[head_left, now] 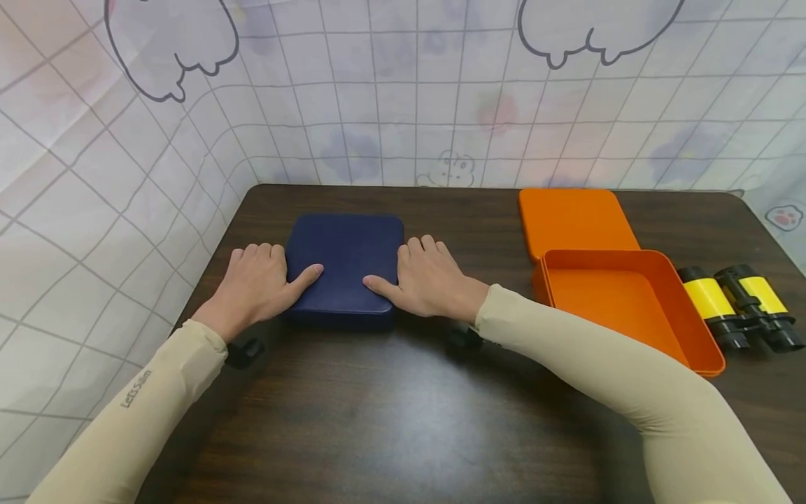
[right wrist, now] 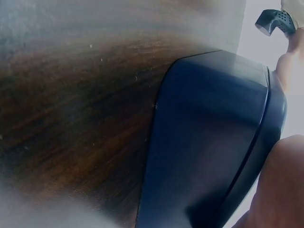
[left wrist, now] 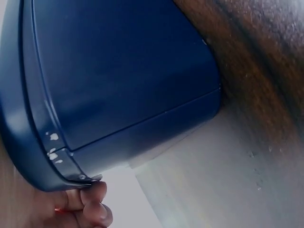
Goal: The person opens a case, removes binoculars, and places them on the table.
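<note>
A navy blue rectangular box [head_left: 340, 318] stands on the table at centre-left, its lid [head_left: 346, 252] seated on top. In the head view my left hand [head_left: 258, 283] grips the lid's left edge and my right hand [head_left: 434, 280] the right edge. Both thumbs lie on the lid's top, pointing toward each other. The left wrist view shows curled fingertips [left wrist: 97, 211] right at the lid's rim, near some chipped paint on the box [left wrist: 128, 71]. From the right wrist, the box's side [right wrist: 204, 128] and lid rim [right wrist: 270, 123] show, with part of the hand beside the rim.
To the right, an open orange box [head_left: 617, 301] sits in front of its orange lid [head_left: 576, 220]. Yellow and black binoculars [head_left: 743, 304] lie beside it. My right sleeve passes close to the orange box. A patterned cloth [head_left: 403, 98] hangs behind the dark wooden table [head_left: 403, 413].
</note>
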`<state>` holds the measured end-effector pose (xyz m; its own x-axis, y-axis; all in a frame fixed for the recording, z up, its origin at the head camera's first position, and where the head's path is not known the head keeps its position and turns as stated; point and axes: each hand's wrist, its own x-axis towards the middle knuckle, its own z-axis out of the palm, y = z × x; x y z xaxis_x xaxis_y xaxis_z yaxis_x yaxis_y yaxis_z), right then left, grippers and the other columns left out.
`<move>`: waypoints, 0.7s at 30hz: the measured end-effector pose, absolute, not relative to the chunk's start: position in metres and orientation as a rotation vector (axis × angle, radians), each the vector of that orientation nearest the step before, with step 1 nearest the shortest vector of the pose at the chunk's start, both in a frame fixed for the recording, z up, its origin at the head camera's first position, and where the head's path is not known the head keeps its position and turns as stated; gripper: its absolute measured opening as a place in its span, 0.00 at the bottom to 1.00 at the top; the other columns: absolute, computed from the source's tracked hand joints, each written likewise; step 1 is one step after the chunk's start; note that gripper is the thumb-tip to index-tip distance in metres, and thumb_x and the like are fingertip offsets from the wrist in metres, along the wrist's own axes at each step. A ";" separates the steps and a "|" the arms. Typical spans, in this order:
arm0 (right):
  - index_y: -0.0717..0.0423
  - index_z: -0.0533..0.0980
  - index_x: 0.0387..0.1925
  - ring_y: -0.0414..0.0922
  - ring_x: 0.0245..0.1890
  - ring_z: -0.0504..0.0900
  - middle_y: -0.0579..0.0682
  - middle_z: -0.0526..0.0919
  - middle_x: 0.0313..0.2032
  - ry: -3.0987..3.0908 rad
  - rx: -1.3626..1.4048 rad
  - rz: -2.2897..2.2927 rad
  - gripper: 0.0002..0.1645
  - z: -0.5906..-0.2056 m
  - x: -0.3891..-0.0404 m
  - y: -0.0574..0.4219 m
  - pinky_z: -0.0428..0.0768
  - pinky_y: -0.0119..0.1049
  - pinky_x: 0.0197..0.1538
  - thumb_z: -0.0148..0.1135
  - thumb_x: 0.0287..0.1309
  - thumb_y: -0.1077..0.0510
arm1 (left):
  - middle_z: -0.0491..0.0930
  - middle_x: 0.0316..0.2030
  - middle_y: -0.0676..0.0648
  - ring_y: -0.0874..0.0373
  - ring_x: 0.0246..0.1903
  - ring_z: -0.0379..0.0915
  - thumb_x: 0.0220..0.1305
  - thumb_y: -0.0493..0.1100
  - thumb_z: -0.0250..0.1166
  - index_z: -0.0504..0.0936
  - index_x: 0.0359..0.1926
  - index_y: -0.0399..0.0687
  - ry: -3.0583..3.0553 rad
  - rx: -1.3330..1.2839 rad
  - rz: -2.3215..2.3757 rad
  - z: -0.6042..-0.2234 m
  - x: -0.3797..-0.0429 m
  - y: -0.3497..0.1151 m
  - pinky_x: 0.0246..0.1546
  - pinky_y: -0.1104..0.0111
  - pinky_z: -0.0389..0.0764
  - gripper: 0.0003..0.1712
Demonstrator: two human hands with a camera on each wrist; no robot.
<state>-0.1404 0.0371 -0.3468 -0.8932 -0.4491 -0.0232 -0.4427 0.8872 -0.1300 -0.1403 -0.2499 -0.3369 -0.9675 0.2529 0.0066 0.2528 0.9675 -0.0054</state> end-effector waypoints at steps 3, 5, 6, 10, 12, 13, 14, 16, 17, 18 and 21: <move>0.56 0.73 0.34 0.50 0.40 0.68 0.52 0.73 0.35 2.998 -0.712 -0.192 0.46 -0.346 -0.138 0.038 0.68 0.40 0.43 0.35 0.69 0.18 | 0.79 0.39 0.31 0.34 0.42 0.76 0.72 0.79 0.39 0.78 0.44 0.26 -3.108 -0.407 0.005 -0.337 -0.138 -0.249 0.39 0.49 0.70 0.55; 0.56 0.73 0.34 0.50 0.40 0.68 0.52 0.73 0.35 2.997 -0.714 -0.194 0.46 -0.346 -0.136 0.039 0.67 0.40 0.42 0.35 0.69 0.18 | 0.79 0.38 0.31 0.34 0.42 0.76 0.72 0.79 0.39 0.78 0.43 0.26 -3.102 -0.411 0.004 -0.337 -0.137 -0.248 0.38 0.50 0.69 0.54; 0.56 0.73 0.34 0.50 0.40 0.68 0.52 0.72 0.35 2.997 -0.713 -0.191 0.47 -0.346 -0.135 0.040 0.67 0.40 0.42 0.35 0.68 0.18 | 0.79 0.37 0.31 0.34 0.41 0.76 0.72 0.79 0.40 0.78 0.42 0.26 -3.098 -0.412 0.003 -0.337 -0.136 -0.248 0.38 0.50 0.69 0.54; 0.58 0.74 0.35 0.50 0.40 0.68 0.52 0.73 0.35 3.002 -0.722 -0.160 0.48 -0.346 -0.132 0.041 0.68 0.40 0.42 0.34 0.68 0.18 | 0.79 0.37 0.31 0.34 0.41 0.76 0.72 0.78 0.41 0.78 0.41 0.27 -3.085 -0.414 -0.004 -0.337 -0.131 -0.246 0.39 0.49 0.69 0.53; 0.58 0.75 0.36 0.51 0.40 0.68 0.52 0.73 0.35 3.010 -0.731 -0.144 0.49 -0.346 -0.131 0.042 0.68 0.40 0.42 0.34 0.68 0.18 | 0.79 0.37 0.31 0.34 0.42 0.76 0.72 0.78 0.41 0.77 0.41 0.27 -3.082 -0.415 -0.008 -0.336 -0.128 -0.245 0.40 0.48 0.69 0.53; 0.58 0.75 0.36 0.51 0.39 0.68 0.53 0.74 0.35 3.014 -0.736 -0.140 0.49 -0.346 -0.130 0.043 0.68 0.40 0.42 0.34 0.68 0.18 | 0.79 0.37 0.32 0.34 0.41 0.76 0.72 0.78 0.41 0.77 0.40 0.28 -3.084 -0.415 -0.011 -0.336 -0.127 -0.244 0.40 0.49 0.69 0.52; 0.59 0.75 0.36 0.50 0.39 0.68 0.53 0.74 0.34 3.019 -0.742 -0.135 0.49 -0.346 -0.129 0.043 0.68 0.40 0.41 0.34 0.68 0.18 | 0.79 0.36 0.32 0.34 0.41 0.76 0.72 0.78 0.41 0.77 0.40 0.28 -3.084 -0.415 -0.014 -0.336 -0.126 -0.244 0.40 0.49 0.68 0.52; 0.59 0.75 0.35 0.50 0.39 0.68 0.53 0.73 0.33 3.029 -0.749 -0.132 0.49 -0.346 -0.127 0.044 0.68 0.40 0.40 0.34 0.68 0.18 | 0.79 0.36 0.33 0.34 0.40 0.75 0.71 0.78 0.41 0.77 0.39 0.28 -3.084 -0.417 -0.020 -0.336 -0.123 -0.243 0.39 0.49 0.68 0.52; 0.58 0.74 0.34 0.50 0.38 0.69 0.52 0.73 0.33 3.035 -0.751 -0.135 0.49 -0.347 -0.126 0.045 0.68 0.40 0.40 0.35 0.68 0.18 | 0.79 0.35 0.33 0.35 0.40 0.75 0.71 0.79 0.41 0.77 0.39 0.29 -3.083 -0.418 -0.021 -0.336 -0.122 -0.243 0.39 0.50 0.68 0.52; 0.58 0.74 0.33 0.50 0.38 0.69 0.52 0.73 0.32 3.040 -0.753 -0.137 0.48 -0.347 -0.125 0.046 0.68 0.39 0.39 0.35 0.68 0.18 | 0.79 0.35 0.33 0.35 0.40 0.75 0.71 0.79 0.41 0.77 0.39 0.29 -3.084 -0.418 -0.025 -0.336 -0.121 -0.242 0.39 0.50 0.68 0.52; 0.58 0.74 0.31 0.50 0.36 0.69 0.52 0.73 0.31 3.052 -0.763 -0.136 0.48 -0.348 -0.121 0.047 0.67 0.39 0.38 0.36 0.68 0.18 | 0.79 0.35 0.34 0.35 0.40 0.76 0.71 0.79 0.41 0.78 0.38 0.30 -3.085 -0.419 -0.030 -0.336 -0.116 -0.241 0.39 0.50 0.68 0.51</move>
<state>-0.1212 0.0473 -0.3476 -0.8825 -0.4694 0.0281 -0.4700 0.8788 -0.0818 -0.1164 -0.2408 -0.3364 -0.9634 0.2664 0.0304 0.2670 0.9636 0.0150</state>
